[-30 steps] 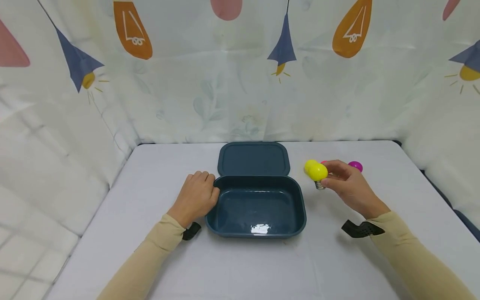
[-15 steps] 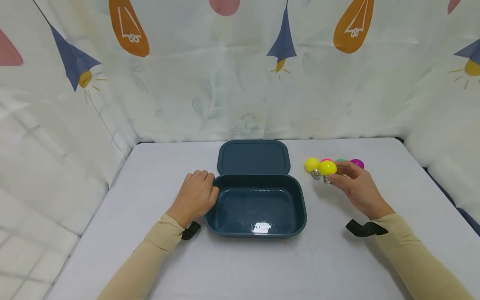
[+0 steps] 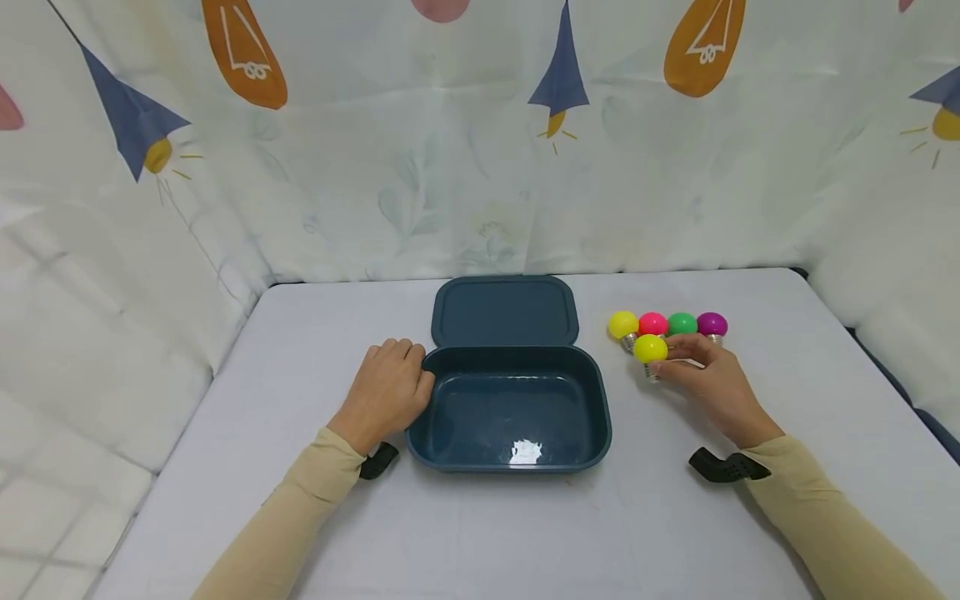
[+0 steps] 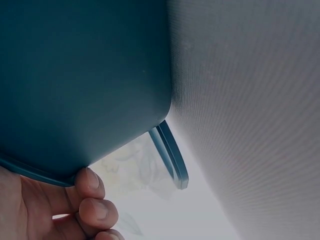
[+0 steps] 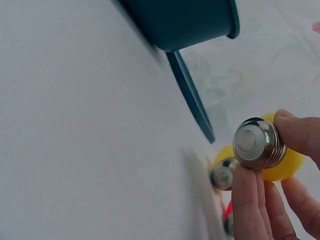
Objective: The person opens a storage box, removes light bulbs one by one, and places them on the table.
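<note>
My right hand [image 3: 708, 379] pinches a yellow light bulb [image 3: 650, 348] by its side, its silver screw base [image 5: 257, 144] pointing down. Behind it, a row of bulbs lies on the table: another yellow bulb [image 3: 623, 324], a pink bulb [image 3: 653, 323], a green bulb [image 3: 682, 323] and a purple bulb [image 3: 712, 323]. A dark blue rectangular box [image 3: 510, 465] stands uncovered left of the bulbs, with nothing inside. My left hand [image 3: 386, 392] grips its left rim, fingers curled over the edge, as the left wrist view shows from the outside of the wall [image 4: 90, 80].
The matching blue lid [image 3: 504, 310] lies flat directly behind the box. A white cloth covers the table [image 3: 525, 542]. Patterned fabric [image 3: 337, 183] hangs behind the table and along both sides.
The right hand with its yellow bulb moved right, then slightly nearer and lower, uncovering the pink, green and purple bulbs behind. The left hand keeps its grip on the box.
</note>
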A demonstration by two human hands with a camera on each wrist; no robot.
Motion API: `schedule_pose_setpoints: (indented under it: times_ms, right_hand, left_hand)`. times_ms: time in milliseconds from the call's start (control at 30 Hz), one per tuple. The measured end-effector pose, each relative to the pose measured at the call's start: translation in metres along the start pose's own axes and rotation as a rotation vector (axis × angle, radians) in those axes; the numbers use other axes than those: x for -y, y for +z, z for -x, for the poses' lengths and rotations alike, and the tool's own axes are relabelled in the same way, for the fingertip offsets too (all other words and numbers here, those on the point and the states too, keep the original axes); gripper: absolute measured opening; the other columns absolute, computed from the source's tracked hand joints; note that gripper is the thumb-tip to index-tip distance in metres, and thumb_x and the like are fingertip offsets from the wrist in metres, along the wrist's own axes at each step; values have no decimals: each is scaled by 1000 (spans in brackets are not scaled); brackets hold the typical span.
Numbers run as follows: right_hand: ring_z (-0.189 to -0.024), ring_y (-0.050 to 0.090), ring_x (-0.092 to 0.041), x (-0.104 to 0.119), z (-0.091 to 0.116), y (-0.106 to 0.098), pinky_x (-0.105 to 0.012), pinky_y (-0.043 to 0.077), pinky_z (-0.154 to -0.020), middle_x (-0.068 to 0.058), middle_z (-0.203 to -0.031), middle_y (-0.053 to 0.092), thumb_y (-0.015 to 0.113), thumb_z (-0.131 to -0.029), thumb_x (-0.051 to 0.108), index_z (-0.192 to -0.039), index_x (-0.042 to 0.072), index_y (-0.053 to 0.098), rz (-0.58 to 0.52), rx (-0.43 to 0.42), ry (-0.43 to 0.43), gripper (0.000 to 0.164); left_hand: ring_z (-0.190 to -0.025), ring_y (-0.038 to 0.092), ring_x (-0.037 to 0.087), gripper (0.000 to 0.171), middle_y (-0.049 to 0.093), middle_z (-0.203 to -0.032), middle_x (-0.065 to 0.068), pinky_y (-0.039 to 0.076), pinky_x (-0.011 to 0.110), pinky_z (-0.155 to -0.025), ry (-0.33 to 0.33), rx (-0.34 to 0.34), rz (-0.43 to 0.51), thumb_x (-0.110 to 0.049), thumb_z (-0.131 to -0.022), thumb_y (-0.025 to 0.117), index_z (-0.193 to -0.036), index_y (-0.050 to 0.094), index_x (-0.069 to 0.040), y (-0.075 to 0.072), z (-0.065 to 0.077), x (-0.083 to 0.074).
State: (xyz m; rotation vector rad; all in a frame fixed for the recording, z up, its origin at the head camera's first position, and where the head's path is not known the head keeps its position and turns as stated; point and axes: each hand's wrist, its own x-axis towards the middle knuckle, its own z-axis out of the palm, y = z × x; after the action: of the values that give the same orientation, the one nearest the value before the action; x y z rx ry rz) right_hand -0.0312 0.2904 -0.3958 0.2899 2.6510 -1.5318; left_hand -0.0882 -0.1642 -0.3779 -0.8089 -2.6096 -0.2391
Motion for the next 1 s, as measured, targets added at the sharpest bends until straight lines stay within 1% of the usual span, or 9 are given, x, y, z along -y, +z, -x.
schedule_pose_setpoints:
  times_ms: [167,267,333,467,533,600,700,767,1000]
  right_hand:
    - [-124,59,-28,-3,-3,5,-11,51,-85,-15,-141,56,70,-94,51,-140,13,52,35,12,-2,63]
    - [-126,60,-30,-5,-4,6,-9,51,-85,-16,-142,57,70,-93,53,-141,11,51,41,18,1,67]
    - [-122,62,-26,-6,-4,5,-9,50,-84,-16,-141,57,70,-93,54,-142,11,50,53,14,5,68]
    - [-110,64,-11,-10,-4,3,-8,50,-82,-16,-140,58,71,-93,54,-143,9,48,66,0,8,71]
    - [-106,64,-7,-11,-4,2,-8,51,-82,-16,-138,58,71,-92,53,-142,8,49,64,-6,7,71]
    - [-105,64,-8,-11,-3,2,-7,51,-81,-16,-137,59,72,-92,53,-142,8,49,75,-19,3,71]
    - [-107,64,-15,-12,-3,3,-8,51,-79,-17,-134,61,72,-92,52,-142,7,50,94,-49,-2,70]
    - [-106,64,-16,-12,-3,3,-8,51,-78,-18,-132,62,72,-93,51,-141,7,51,106,-64,-11,69]
    - [-90,61,4,-13,-3,2,-9,51,-77,-18,-129,63,73,-93,49,-137,5,54,116,-77,-22,65]
  left_hand:
    - [-66,40,24,22,41,-67,4,29,34,-65,-6,2,-2,-11,-93,49,-71,48,-9,-2,1,2]
    - [-65,39,23,21,40,-67,4,29,33,-65,-7,-5,-3,-10,-92,50,-71,48,-8,-2,3,2]
    - [-65,39,23,21,40,-67,4,29,33,-66,-9,1,1,-10,-92,50,-71,49,-8,-2,2,2]
    - [-66,39,23,21,42,-68,4,30,34,-67,-13,25,13,-11,-94,50,-73,50,-8,-2,0,0]
    - [-66,40,23,21,42,-68,4,30,34,-67,-15,29,14,-11,-94,50,-73,51,-8,-2,0,-1]
    - [-66,40,23,21,42,-68,4,30,34,-67,-14,26,13,-11,-94,51,-73,51,-8,-1,0,-1]
    - [-66,39,23,21,41,-68,4,30,34,-67,-8,21,10,-11,-94,51,-73,50,-8,0,-1,-1]
    - [-66,39,23,22,41,-68,5,30,34,-67,-5,21,8,-11,-95,51,-73,49,-8,0,-1,-1]
    - [-66,38,23,22,40,-68,4,29,33,-66,-6,16,7,-11,-94,51,-72,49,-9,0,1,0]
